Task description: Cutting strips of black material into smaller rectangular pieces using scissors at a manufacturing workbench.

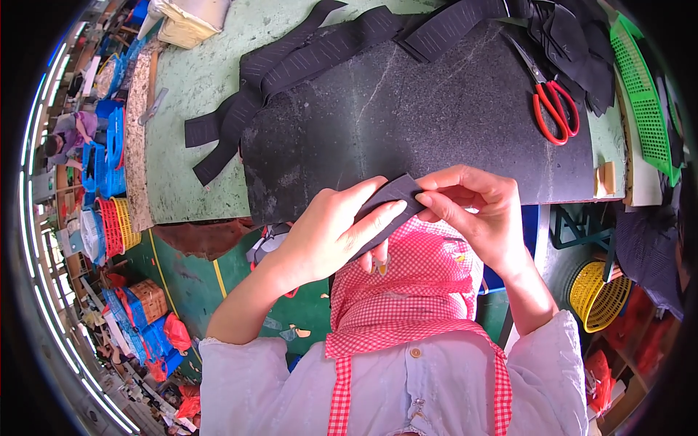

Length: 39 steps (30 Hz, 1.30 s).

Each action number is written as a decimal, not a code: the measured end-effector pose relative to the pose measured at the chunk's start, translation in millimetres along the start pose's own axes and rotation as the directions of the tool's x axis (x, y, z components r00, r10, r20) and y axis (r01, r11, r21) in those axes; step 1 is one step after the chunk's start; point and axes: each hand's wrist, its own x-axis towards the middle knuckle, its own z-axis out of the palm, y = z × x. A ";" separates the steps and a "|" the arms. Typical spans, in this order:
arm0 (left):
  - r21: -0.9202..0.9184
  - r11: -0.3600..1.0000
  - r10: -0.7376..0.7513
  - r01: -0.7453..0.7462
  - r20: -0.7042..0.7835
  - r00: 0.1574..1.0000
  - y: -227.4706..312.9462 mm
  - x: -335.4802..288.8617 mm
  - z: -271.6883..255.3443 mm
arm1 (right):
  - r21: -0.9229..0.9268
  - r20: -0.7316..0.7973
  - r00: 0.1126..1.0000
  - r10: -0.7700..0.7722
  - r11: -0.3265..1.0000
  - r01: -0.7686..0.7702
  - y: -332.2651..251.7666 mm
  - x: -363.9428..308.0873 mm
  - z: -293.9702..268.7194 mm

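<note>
Just in front of the table's near edge, my left hand point(340, 224) grips a flat black strip of material point(393, 190), thumb on top and fingers underneath. At the strip's right end, my right hand point(476, 211) pinches a corner between thumb and forefinger. Both hands are closed on this one piece, which is held tilted. Part of it is hidden behind the left hand. Beyond the hands lies a black mat point(429, 123). Long black strips with pale marks point(313, 62) spread over the mat's far side.
Red-handled scissors point(556, 109) lie at the right, beside dark cloth pieces point(574, 47). A green plastic basket point(643, 94) stands at the right edge. On the floor are a yellow basket point(598, 296) and, at left, red and yellow baskets point(109, 225). Another person point(75, 131) is far left.
</note>
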 end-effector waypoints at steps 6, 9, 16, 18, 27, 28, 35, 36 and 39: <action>-0.145 0.986 -0.061 0.081 0.137 0.989 -3.2 3.5 -8.1 | 0.259 0.023 0.996 0.084 0.962 -0.087 9.4 1.7 -9.5; -0.199 0.975 -0.065 0.100 0.177 0.982 -6.2 6.3 -7.9 | 0.217 -0.019 0.998 0.064 0.974 -0.058 11.3 2.3 -11.6; -0.134 0.987 -0.081 0.087 0.049 0.996 -10.8 20.3 -6.4 | -0.428 -0.102 0.975 -0.195 0.894 0.134 10.0 11.9 -39.7; -0.136 0.985 -0.098 0.104 0.048 0.994 -16.1 22.6 -15.1 | -0.743 -0.268 0.861 -0.433 0.661 0.101 3.0 30.1 -83.7; -0.204 0.977 -0.032 0.059 0.134 0.990 -29.3 21.8 -26.6 | -0.957 -0.285 0.906 -0.313 0.154 -0.247 23.9 45.1 -191.8; -0.194 0.980 -0.014 0.043 0.149 0.989 -31.2 19.5 -28.0 | -0.942 -0.333 0.902 -0.273 0.127 -0.310 21.5 47.9 -192.0; -0.282 0.959 0.030 0.027 0.194 0.981 -30.0 13.4 -24.3 | 0.077 0.096 0.967 0.234 0.967 -0.242 -14.9 11.2 -49.9; -0.281 0.959 0.031 0.029 0.209 0.977 -25.5 17.1 -22.0 | 0.226 0.169 0.949 0.266 0.927 -0.300 -5.0 7.8 -40.8; -0.167 0.986 0.006 0.027 0.192 0.981 -16.2 26.8 -17.8 | 0.174 0.129 0.963 0.237 0.950 -0.257 7.4 13.4 -29.1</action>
